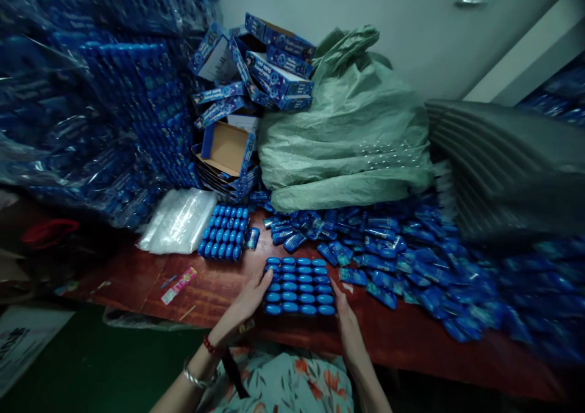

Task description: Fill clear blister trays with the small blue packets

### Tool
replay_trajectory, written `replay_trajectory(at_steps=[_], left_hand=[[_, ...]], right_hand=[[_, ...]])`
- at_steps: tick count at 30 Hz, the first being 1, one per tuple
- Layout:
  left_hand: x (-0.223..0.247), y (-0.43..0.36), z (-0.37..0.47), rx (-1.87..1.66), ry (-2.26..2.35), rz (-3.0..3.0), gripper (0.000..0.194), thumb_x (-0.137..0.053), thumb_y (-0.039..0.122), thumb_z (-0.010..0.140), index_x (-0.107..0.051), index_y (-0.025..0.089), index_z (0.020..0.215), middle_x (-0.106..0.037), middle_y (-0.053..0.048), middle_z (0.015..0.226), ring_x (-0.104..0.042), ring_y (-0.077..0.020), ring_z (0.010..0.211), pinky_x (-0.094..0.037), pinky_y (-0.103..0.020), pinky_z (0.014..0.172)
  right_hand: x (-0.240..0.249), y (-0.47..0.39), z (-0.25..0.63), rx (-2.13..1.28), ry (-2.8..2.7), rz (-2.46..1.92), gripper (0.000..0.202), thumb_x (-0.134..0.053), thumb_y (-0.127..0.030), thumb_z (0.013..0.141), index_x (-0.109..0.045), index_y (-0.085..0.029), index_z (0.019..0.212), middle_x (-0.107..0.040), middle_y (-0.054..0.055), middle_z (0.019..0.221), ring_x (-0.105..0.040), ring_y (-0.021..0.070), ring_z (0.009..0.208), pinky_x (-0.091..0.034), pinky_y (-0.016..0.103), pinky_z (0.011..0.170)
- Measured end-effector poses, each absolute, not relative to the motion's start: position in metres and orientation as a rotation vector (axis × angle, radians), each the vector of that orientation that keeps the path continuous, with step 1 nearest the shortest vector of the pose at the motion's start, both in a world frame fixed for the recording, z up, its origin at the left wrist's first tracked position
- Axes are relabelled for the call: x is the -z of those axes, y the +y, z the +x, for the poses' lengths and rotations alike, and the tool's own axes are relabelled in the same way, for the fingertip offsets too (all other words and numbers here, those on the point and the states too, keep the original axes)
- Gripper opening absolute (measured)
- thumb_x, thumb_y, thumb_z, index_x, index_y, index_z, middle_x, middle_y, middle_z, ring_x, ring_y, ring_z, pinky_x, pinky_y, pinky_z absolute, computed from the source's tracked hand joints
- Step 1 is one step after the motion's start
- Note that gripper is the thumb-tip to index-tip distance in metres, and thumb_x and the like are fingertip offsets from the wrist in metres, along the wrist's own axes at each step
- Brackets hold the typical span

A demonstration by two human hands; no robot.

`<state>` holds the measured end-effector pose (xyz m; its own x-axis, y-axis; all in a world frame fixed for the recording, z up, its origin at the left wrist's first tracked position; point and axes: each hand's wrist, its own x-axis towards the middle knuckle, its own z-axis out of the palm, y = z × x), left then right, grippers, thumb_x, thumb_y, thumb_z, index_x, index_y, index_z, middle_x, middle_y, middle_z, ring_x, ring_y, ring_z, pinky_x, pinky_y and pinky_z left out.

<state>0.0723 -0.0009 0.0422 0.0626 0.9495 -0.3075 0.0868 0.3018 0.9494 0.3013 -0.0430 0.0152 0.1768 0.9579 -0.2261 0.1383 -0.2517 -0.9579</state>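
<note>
A block of shiny blue packs [299,286], lined up in rows, lies at the table's front edge. My left hand [249,297] presses against its left side, the thumb over the edge. Against the right side rests my right hand [346,315], so the block is gripped between both palms. The fingers under or behind the block are partly hidden. A second block of blue packs [223,233] stands farther back on the left, with a single blue packet [252,237] beside it. Many loose blue packets [384,245] spread over the table to the right.
Clear plastic bags [178,221] lie left of the second block. Open blue cardboard boxes [228,148] are piled behind, next to a large green sack [342,133]. Plastic-wrapped blue stock [59,108] towers at the left. A pink wrapper [179,285] lies on the red-brown table [132,279].
</note>
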Motion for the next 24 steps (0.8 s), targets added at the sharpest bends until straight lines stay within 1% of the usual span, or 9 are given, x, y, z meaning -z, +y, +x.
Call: replay_trajectory(at_steps=[2, 4, 7, 9, 12, 15, 18, 21, 24], left_hand=[[-0.042, -0.019, 0.073, -0.922, 1.366, 0.99, 0.055, -0.049, 0.055, 0.083, -0.051, 0.021, 0.126, -0.048, -0.009, 0.137, -0.039, -0.0236, 0.13, -0.03, -0.042, 0.109], [-0.048, -0.035, 0.068, -0.965, 1.426, 0.877, 0.062, -0.051, 0.055, 0.082, -0.042, 0.022, 0.134, -0.043, -0.01, 0.141, -0.037, -0.0247, 0.132, -0.035, -0.041, 0.106], [-0.067, -0.053, 0.049, -1.107, 1.455, 0.68, 0.073, -0.053, 0.054, 0.081, -0.023, 0.029, 0.143, -0.039, -0.01, 0.143, -0.046, -0.0262, 0.125, -0.045, -0.04, 0.098], [-0.085, -0.056, 0.033, -1.255, 1.437, 0.577, 0.072, -0.053, 0.051, 0.082, -0.019, 0.035, 0.143, -0.041, -0.008, 0.142, -0.053, -0.0255, 0.118, -0.05, -0.038, 0.091], [-0.106, -0.043, 0.011, -1.491, 1.422, 0.476, 0.066, -0.06, 0.045, 0.079, -0.031, 0.035, 0.138, -0.045, -0.007, 0.138, -0.059, -0.0225, 0.11, -0.053, -0.033, 0.084], [-0.11, -0.019, -0.005, -1.618, 1.4, 0.379, 0.057, -0.064, 0.037, 0.077, -0.042, 0.029, 0.128, -0.051, -0.007, 0.129, -0.064, -0.0168, 0.095, -0.055, -0.027, 0.075], [-0.099, 0.002, -0.018, -1.648, 1.421, 0.335, 0.048, -0.061, 0.032, 0.079, -0.045, 0.028, 0.124, -0.055, -0.006, 0.124, -0.065, -0.0114, 0.084, -0.052, -0.02, 0.067], [-0.089, 0.01, -0.023, -1.629, 1.465, 0.334, 0.05, -0.06, 0.033, 0.08, -0.043, 0.03, 0.126, -0.057, -0.006, 0.12, -0.065, -0.011, 0.083, -0.05, -0.018, 0.065], [-0.088, 0.009, -0.022, -1.639, 1.457, 0.324, 0.052, -0.062, 0.033, 0.078, -0.043, 0.029, 0.127, -0.055, -0.007, 0.123, -0.064, -0.0136, 0.089, -0.051, -0.02, 0.068]], right_hand=[[-0.028, -0.043, 0.294, -1.178, -1.081, -1.574, 0.075, -0.034, -0.071, 0.081, -0.048, -0.019, 0.133, -0.044, 0.009, 0.139, -0.039, 0.0267, 0.129, -0.035, 0.045, 0.106], [-0.048, -0.038, 0.283, -1.169, -1.125, -1.534, 0.068, -0.039, -0.066, 0.083, -0.049, -0.021, 0.132, -0.045, 0.007, 0.139, -0.038, 0.0262, 0.13, -0.033, 0.045, 0.107], [-0.084, -0.016, 0.257, -1.132, -1.289, -1.393, 0.051, -0.043, -0.055, 0.087, -0.053, -0.026, 0.128, -0.05, 0.003, 0.136, -0.042, 0.0232, 0.128, -0.035, 0.04, 0.107], [-0.105, 0.014, 0.229, -1.092, -1.409, -1.252, 0.042, -0.043, -0.049, 0.089, -0.058, -0.028, 0.122, -0.056, 0.002, 0.129, -0.049, 0.022, 0.121, -0.041, 0.037, 0.102], [-0.121, 0.075, 0.177, -1.081, -1.609, -1.054, 0.035, -0.049, -0.043, 0.087, -0.061, -0.025, 0.116, -0.065, 0.002, 0.113, -0.06, 0.0201, 0.104, -0.047, 0.035, 0.091], [-0.118, 0.136, 0.124, -1.025, -1.758, -0.916, 0.028, -0.053, -0.038, 0.085, -0.066, -0.023, 0.104, -0.069, 0.001, 0.099, -0.061, 0.0171, 0.095, -0.045, 0.031, 0.089], [-0.106, 0.174, 0.092, -1.041, -1.854, -0.887, 0.023, -0.057, -0.034, 0.081, -0.068, -0.019, 0.095, -0.07, 0.002, 0.093, -0.062, 0.0175, 0.089, -0.045, 0.031, 0.086], [-0.097, 0.185, 0.085, -1.021, -1.814, -0.903, 0.025, -0.055, -0.034, 0.083, -0.068, -0.017, 0.096, -0.069, 0.004, 0.098, -0.061, 0.0174, 0.094, -0.043, 0.031, 0.089], [-0.096, 0.175, 0.098, -0.991, -1.71, -0.915, 0.033, -0.045, -0.038, 0.088, -0.065, -0.017, 0.103, -0.066, 0.004, 0.109, -0.058, 0.0148, 0.103, -0.041, 0.027, 0.092]])
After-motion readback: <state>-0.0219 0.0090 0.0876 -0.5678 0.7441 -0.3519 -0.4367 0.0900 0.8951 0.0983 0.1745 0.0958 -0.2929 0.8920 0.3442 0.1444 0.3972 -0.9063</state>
